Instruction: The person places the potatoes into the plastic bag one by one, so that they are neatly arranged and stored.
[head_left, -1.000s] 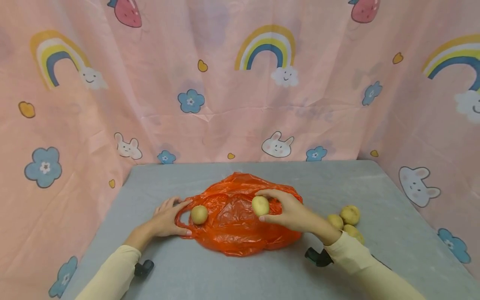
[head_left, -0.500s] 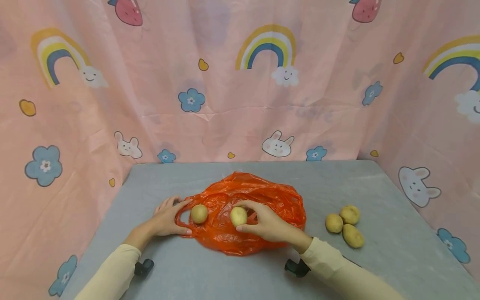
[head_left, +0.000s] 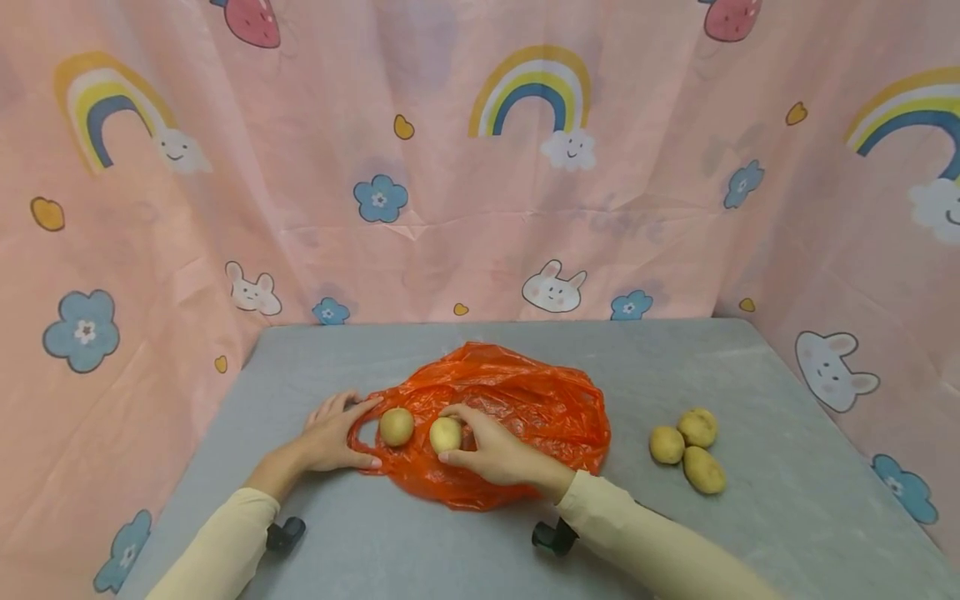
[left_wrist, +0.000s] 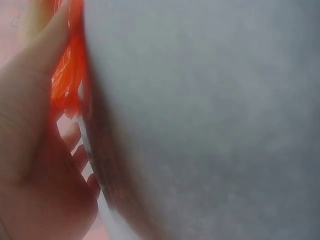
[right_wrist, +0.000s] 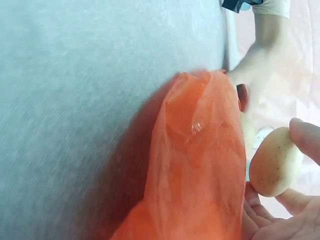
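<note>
An orange plastic bag (head_left: 517, 400) lies spread on the grey table, its handle end toward the left. My left hand (head_left: 330, 437) rests at that end, thumb and index finger apart, touching the two sides of the handle loop. Beside those fingers a round potato (head_left: 397, 427) sits on the bag. My right hand (head_left: 491, 450) pinches another potato (head_left: 446, 435) between thumb and fingers over the bag, a short gap to the right of the first. In the right wrist view this held potato (right_wrist: 276, 162) looks oval and speckled. The left wrist view shows the thumb against the bag (left_wrist: 70, 75).
Three potatoes lie together on the right of the table: a front potato (head_left: 704, 471), a back potato (head_left: 698, 427) and a left potato (head_left: 667, 445). A pink patterned curtain (head_left: 450, 250) surrounds the table's back and sides. Dark wrist devices sit below both sleeves.
My right hand has carried its potato leftward across the bag, closer to the resting potato. The left hand keeps its place on the handle, and the bag has barely shifted.
</note>
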